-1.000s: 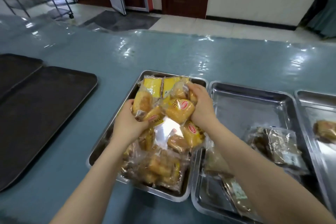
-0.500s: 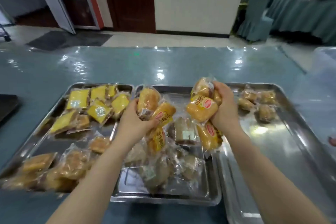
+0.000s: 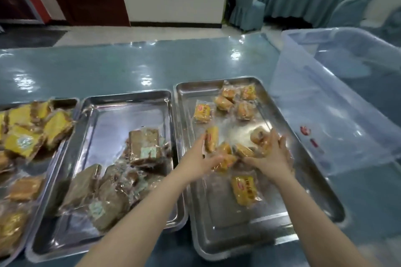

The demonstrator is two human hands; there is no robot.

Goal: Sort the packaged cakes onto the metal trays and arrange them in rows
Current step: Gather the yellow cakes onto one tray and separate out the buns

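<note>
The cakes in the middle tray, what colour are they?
Brown, in clear wrappers, seen in the head view.

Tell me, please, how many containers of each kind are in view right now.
Metal trays: 3
Clear plastic bin: 1
Total: 4

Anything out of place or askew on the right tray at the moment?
Yes. The orange cakes on the right tray lie scattered at mixed angles, not in rows. One pack sits alone nearer the front, tilted. The left hand and right hand hold a loose bunch mid-tray.
</note>
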